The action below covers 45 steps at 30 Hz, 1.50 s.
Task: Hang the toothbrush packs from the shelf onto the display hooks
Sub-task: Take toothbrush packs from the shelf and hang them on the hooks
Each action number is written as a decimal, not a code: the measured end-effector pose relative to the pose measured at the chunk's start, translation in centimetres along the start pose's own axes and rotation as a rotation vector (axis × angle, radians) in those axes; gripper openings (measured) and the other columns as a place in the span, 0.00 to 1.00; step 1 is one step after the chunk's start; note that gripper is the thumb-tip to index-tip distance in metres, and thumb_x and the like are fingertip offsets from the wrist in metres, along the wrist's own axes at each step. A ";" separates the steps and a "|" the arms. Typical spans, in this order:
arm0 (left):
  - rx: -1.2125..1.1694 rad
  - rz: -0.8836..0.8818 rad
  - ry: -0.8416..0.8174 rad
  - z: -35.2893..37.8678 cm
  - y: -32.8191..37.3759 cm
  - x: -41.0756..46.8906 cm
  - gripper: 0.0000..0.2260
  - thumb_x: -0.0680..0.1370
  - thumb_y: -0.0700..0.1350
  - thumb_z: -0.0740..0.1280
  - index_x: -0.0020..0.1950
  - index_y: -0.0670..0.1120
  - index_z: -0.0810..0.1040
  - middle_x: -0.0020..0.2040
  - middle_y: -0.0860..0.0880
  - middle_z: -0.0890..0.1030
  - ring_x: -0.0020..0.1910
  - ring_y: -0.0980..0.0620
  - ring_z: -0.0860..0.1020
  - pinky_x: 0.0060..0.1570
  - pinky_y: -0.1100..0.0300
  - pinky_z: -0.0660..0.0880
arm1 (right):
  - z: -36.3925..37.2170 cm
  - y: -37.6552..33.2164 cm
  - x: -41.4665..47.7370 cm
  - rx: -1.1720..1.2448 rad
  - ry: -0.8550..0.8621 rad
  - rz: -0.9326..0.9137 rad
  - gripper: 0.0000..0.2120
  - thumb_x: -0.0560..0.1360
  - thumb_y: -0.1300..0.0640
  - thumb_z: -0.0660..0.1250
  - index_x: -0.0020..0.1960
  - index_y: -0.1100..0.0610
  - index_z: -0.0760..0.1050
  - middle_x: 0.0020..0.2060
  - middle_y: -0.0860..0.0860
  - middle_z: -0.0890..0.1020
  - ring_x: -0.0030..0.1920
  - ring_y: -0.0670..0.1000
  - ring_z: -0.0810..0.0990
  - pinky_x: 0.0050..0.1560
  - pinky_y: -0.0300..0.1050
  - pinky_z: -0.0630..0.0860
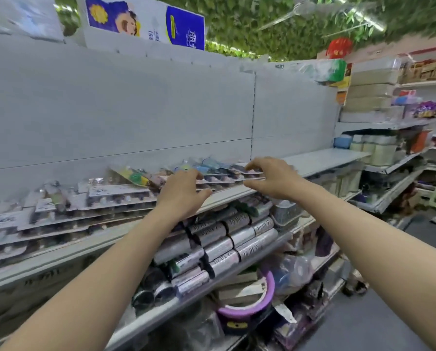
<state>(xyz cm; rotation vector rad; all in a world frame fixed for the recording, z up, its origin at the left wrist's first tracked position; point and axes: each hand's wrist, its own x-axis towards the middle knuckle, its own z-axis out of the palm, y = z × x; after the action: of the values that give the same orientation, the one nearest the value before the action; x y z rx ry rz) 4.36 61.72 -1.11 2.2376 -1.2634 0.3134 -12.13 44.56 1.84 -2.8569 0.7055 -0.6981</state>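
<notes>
Flat toothbrush packs (115, 196) lie in overlapping stacks along a white shelf (227, 196), from the far left to about the middle. My left hand (184, 191) hovers over the packs near the shelf's front edge, fingers spread and holding nothing. My right hand (270, 177) reaches over the right end of the stack (219, 177), fingers and thumb apart above the topmost packs, gripping nothing that I can see. No display hooks show on the bare white back panel (136, 110). The picture is blurred.
Silvery wrapped rolls (224, 239) fill the shelf below, beside a grey basket (286, 211). A purple tape ring (247, 297) sits lower down. The right part of the upper shelf (325, 158) holds no goods. More stocked shelving (389, 148) stands at right, with an aisle floor (376, 320).
</notes>
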 end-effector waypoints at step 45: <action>0.485 -0.611 -0.031 28.6 14.1 32.5 0.35 0.78 0.71 0.50 0.69 0.45 0.72 0.67 0.43 0.76 0.70 0.37 0.67 0.63 0.47 0.67 | 12.6 45.0 31.8 0.325 -0.241 -0.021 0.25 0.72 0.32 0.67 0.62 0.45 0.79 0.61 0.48 0.80 0.64 0.53 0.75 0.64 0.54 0.74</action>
<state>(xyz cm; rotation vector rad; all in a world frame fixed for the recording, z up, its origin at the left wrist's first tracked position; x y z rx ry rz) 7.93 16.49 -5.22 2.9108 -0.4871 0.3729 0.13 -10.05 -6.14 -2.5913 0.4774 -0.4140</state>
